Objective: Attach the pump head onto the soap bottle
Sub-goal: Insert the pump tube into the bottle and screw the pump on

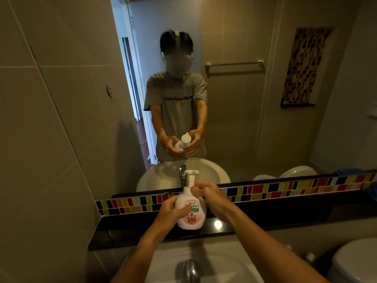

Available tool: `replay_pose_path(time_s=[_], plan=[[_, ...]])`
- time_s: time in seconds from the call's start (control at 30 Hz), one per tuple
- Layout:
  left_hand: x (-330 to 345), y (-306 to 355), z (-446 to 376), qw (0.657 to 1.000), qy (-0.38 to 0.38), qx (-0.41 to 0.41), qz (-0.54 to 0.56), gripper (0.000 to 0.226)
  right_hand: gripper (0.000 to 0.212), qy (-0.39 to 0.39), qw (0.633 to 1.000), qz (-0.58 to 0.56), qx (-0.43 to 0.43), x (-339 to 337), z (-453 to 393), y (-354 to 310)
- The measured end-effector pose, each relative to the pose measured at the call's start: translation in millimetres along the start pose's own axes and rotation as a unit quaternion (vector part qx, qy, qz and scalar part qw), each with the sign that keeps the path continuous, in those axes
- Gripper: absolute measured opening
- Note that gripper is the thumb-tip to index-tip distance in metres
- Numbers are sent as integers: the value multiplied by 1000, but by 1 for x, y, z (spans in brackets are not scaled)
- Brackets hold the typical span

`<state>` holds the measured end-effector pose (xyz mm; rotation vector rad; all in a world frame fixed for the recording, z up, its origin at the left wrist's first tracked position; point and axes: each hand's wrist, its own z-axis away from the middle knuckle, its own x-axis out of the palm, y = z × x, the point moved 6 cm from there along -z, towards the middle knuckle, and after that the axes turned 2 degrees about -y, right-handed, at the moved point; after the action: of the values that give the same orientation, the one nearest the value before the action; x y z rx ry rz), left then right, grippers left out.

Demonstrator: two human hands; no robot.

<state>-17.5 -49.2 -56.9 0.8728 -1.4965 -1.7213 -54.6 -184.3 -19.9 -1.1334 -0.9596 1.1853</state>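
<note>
both hands engaged: left hand [173, 209] wraps the soap bottle [190, 213] upright on the dark ledge [265, 219]; right hand [206, 193] pinches the pump head [191, 176] collar. smooth plastic, likely slippery; grip body firmly.

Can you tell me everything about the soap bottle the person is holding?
The soap bottle is white and rounded, plastic by its look, with a pink label showing cartoon figures and some writing. It stands upright, at or just above the dark shelf below the mirror. A white pump head sits on its neck, spout pointing right. The left hand wraps around its body, and the right hand pinches the collar at the neck. Its back shows in the mirror.
</note>
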Motion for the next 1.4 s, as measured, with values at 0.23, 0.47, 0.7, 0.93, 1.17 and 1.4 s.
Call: replay_pose_path(time_s=[0.23,0.47,0.7,0.93,1.17,1.4], plan=[[10,-4,0,997,54,29,-41,43,26,59,998,-7,-24,-2,1,4],[25,-12,2,986,129,31,-100,52,23,114,991,18,-62,-7,-2,10],[20,-25,1,997,56,-25,49,39,27,31,998,-46,-11,-5,-5,19],[25,-22,-1,999,1,-12,32,31,47,-30,994,-105,24,-9,-21,-2],[27,-16,-1,1000,17,-5,13,33,52,-5,994,-107,-8,-13,-22,1],[26,-22,4,1000,-16,-21,18,36,44,-31,992,-120,3,-14,-20,5]])
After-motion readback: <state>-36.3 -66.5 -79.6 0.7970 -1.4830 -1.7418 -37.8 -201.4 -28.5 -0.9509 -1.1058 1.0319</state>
